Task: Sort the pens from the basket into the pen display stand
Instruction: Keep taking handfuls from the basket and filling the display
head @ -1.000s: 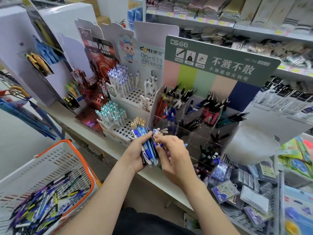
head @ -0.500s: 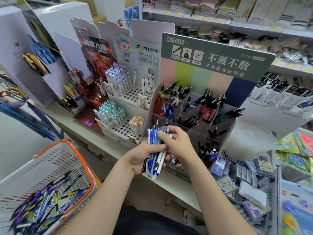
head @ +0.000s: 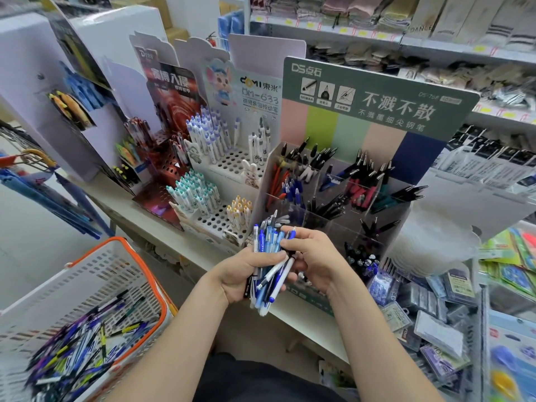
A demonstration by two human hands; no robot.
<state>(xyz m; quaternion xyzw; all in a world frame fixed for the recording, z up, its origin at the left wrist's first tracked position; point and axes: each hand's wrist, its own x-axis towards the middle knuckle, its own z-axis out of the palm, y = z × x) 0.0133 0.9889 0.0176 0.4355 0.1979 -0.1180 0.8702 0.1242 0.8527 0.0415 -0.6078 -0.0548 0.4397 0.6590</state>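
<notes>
Pens (head: 272, 274), blue and white, fanned bundle, left hand (head: 240, 275) grip

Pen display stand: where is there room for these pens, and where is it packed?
Looks nearly bare: the clear front compartment above the held pens, beside the yellow-capped pens. Crowded: the back row under the green sign.

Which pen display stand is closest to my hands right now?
The green-topped clear compartment stand, behind the left hand and right hand; the white perforated stand and red stand sit farther left.
</notes>
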